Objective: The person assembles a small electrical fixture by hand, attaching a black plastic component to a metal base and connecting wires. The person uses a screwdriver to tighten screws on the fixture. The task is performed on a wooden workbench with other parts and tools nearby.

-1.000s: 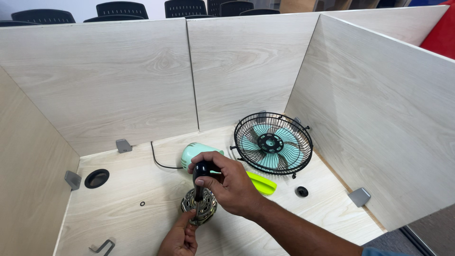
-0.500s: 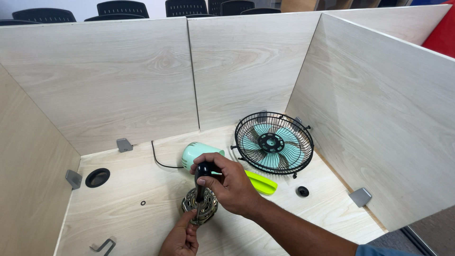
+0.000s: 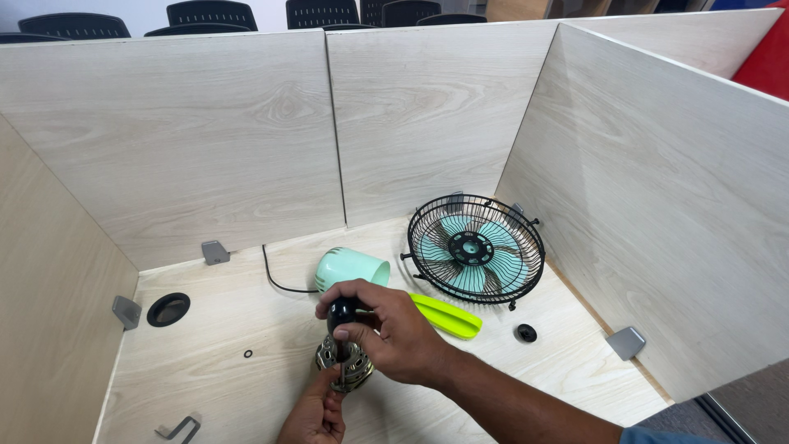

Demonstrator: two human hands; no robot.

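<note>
My right hand (image 3: 393, 331) grips the black handle of a screwdriver (image 3: 341, 314) held upright, its tip down in a small metal fan motor (image 3: 348, 366). My left hand (image 3: 315, 418) comes up from the bottom edge and holds that motor from below, just above the desk. Right behind the hands lies a mint green motor housing (image 3: 352, 269) with a black cable. A yellow-green plastic piece (image 3: 448, 318) lies to the right of my right hand.
A black wire fan cage with teal blades (image 3: 476, 250) leans at the right partition. A small black knob (image 3: 526, 333), a tiny black ring (image 3: 248, 353), a round cable hole (image 3: 168, 309) and metal brackets (image 3: 179, 428) are on the wooden desk. Wooden partitions enclose three sides.
Both hands stay on the motor and the screwdriver; the right hand's grip on the handle shifts only slightly. Nothing else has moved.
</note>
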